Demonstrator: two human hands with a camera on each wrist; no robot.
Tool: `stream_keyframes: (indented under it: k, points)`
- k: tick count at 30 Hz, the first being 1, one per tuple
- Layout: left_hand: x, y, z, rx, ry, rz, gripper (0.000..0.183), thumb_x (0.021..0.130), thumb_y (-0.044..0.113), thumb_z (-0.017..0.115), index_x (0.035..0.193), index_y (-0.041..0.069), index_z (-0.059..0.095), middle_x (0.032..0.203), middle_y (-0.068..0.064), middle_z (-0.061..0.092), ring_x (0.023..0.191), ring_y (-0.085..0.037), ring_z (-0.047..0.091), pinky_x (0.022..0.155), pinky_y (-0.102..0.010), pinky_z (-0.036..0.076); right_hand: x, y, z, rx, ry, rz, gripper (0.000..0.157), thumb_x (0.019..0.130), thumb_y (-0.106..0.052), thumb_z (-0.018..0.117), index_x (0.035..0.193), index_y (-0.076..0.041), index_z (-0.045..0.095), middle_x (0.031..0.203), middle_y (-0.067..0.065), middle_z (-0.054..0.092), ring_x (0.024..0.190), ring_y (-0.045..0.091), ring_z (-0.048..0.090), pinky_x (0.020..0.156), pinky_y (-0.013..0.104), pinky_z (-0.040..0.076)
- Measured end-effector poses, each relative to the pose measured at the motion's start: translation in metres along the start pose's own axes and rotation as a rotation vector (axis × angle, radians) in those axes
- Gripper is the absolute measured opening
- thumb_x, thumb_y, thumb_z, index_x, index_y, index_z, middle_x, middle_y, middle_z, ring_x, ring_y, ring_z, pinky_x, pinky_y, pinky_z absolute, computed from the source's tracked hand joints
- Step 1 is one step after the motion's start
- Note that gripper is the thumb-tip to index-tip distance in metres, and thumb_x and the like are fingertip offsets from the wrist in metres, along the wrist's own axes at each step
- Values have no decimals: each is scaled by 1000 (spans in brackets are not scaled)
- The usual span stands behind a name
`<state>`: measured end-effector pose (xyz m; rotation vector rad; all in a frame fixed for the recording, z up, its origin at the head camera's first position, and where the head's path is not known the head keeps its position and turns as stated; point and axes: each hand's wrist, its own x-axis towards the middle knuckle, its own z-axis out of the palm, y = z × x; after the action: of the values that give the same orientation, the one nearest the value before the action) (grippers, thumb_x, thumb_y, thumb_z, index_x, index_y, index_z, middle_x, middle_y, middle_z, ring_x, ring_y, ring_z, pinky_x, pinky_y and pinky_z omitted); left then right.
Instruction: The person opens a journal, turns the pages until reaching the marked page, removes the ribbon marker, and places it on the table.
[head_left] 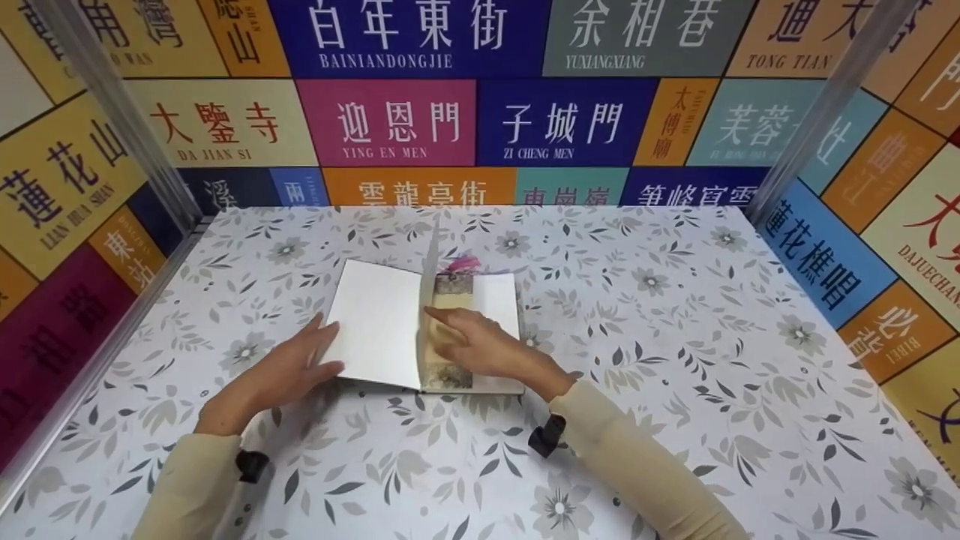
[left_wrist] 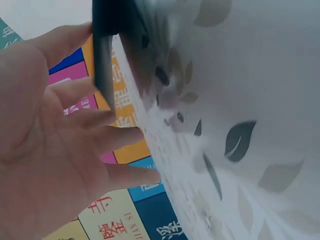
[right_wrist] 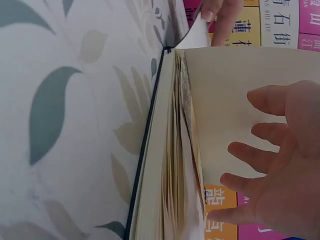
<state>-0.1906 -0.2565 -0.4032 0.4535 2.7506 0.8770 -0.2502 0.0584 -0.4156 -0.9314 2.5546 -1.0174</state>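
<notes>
An open hardback notebook (head_left: 375,322) lies on the table with blank white paper on its left side. My left hand (head_left: 289,364) holds the left cover at its outer edge; in the left wrist view the dark cover edge (left_wrist: 103,65) sits between thumb and fingers. With fingers extended, my right hand (head_left: 487,345) touches a pale page (right_wrist: 220,75) standing up from the middle of the notebook. A brown-and-cream patterned strip (head_left: 453,285) lies on the right side, partly hidden by that hand. Something pink and tassel-like (head_left: 459,264) shows at its top.
A white cloth with grey leaves and flowers covers the table (head_left: 637,337). Panels with coloured signs (head_left: 401,124) stand behind and at both sides, with clear posts (head_left: 817,112) at the corners. A black band (head_left: 547,435) is on each wrist.
</notes>
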Motion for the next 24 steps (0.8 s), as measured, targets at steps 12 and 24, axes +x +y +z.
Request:
stream_keyframes:
  k: [12,24]
  points:
    - [2,14,-14,-69,263,5,66,108,40,41,161,10,17,169,-20,9,155,-44,12,122,-65,15,7,-4,17,-222,-141,120,62,101,-37,54,158,-29,31,168,7,22,157,40,6,118,74,-1]
    - [16,29,0,132,186,-51,73,101,57,45,154,8,40,163,-22,28,153,-49,9,114,-77,-11,13,-7,13,-341,-278,145,63,105,-40,47,161,-33,20,170,9,12,158,37,2,119,74,1]
